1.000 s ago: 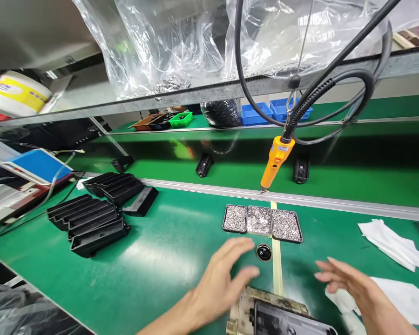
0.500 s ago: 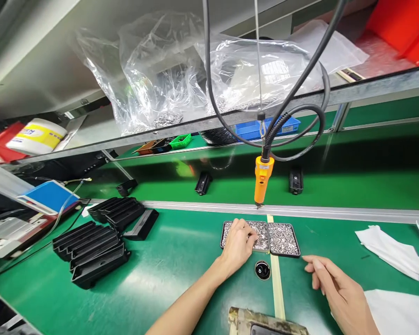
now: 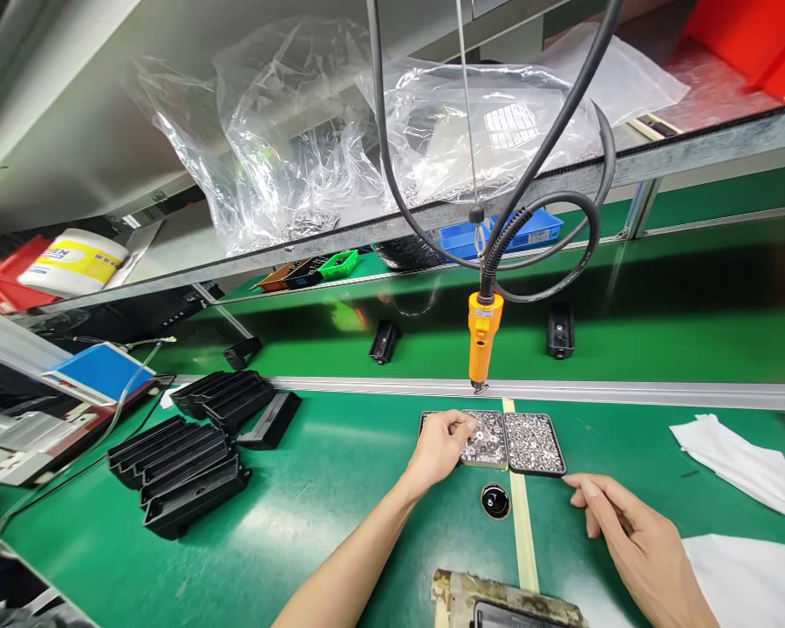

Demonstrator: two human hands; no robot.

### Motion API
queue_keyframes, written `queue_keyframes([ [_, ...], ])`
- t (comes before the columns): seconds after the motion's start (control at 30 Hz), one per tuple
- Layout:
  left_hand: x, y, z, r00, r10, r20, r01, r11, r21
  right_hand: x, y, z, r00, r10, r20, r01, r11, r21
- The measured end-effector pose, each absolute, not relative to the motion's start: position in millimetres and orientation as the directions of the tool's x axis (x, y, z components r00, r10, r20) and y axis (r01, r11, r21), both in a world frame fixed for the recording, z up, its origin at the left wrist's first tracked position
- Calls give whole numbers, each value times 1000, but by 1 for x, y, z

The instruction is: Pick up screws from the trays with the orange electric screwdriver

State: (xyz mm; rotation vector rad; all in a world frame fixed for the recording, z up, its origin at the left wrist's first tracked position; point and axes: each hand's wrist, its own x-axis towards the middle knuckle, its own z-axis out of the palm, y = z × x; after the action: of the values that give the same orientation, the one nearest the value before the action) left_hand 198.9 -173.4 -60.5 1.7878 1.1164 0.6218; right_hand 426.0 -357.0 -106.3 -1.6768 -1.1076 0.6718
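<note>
**Left hand in the screw trays, right hand resting on the bench**

The left hand (image 3: 440,445) lay over the leftmost of three small black trays (image 3: 534,443) of silver screws, set in a row at about twelve o'clock from the person. Its fingertips (image 3: 466,427) were curled together above the seam between the left and middle trays, pinched as if on a screw, though whether anything sat between them could not be told. The right hand (image 3: 631,541) rested at about two o'clock on the green bench mat (image 3: 327,488), fingers loosely spread and holding nothing, its index tip just beside the near right corner of the rightmost tray.

A small round black part (image 3: 495,501) lay on the mat just below the trays, between the two hands and touching neither. A yellow tape line (image 3: 522,541) ran past it toward the person. At six o'clock a worn fixture (image 3: 497,597) showed at the bottom edge.

An orange electric screwdriver (image 3: 481,340) hung upright on its black cable above the far edge of the trays. Stacked black ribbed housings (image 3: 183,462) sat at ten o'clock, white paper wipes (image 3: 739,458) at three o'clock.
</note>
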Motion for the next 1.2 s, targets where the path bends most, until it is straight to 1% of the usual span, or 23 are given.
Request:
queue_keyframes([
  [0.27,198,-175,-61,469,882,-41,326,-130,937,426,-357,-107,427,902,69,368,-103,-924],
  [0.4,193,-181,-44,454,890,-33,278,-106,955,426,-356,-105,425,902,77,376,-99,-921],
  [0.5,185,-204,-19,460,888,-22,242,-101,965,426,-357,-103,421,904,79,381,-97,-920],
  [0.6,172,-247,6,503,864,-22,220,-103,970,425,-358,-99,419,905,71,381,-105,-919],
  [0.63,167,-263,12,525,851,-18,218,-114,969,424,-358,-98,420,905,65,379,-110,-919],
  [0.67,163,-279,16,566,824,22,215,-174,961,423,-358,-97,420,906,58,376,-115,-919],
  [0.7,159,-293,17,653,743,149,199,-358,912,422,-358,-96,419,907,51,373,-120,-920],
  [0.73,155,-305,17,723,632,279,157,-543,825,421,-359,-95,416,908,44,370,-124,-921],
  [0.77,151,-314,17,776,508,375,121,-703,701,421,-359,-94,412,910,39,368,-127,-921],
  [0.8,149,-320,15,812,395,430,94,-815,572,420,-358,-93,409,912,36,366,-128,-922],
  [0.83,148,-324,14,833,330,444,93,-875,475,420,-358,-92,406,913,36,365,-127,-922],
  [0.87,147,-325,14,850,308,427,118,-902,415,419,-358,-91,406,913,37,365,-124,-923],
  [0.93,148,-324,16,873,313,375,166,-912,376,419,-358,-89,409,911,46,365,-118,-924],
  [1.1,151,-318,25,904,286,318,166,-920,354,419,-358,-88,411,910,60,369,-106,-924],
  [1.2,143,-317,28,929,279,243,178,-912,368,419,-359,-87,404,913,60,370,-104,-923],
])
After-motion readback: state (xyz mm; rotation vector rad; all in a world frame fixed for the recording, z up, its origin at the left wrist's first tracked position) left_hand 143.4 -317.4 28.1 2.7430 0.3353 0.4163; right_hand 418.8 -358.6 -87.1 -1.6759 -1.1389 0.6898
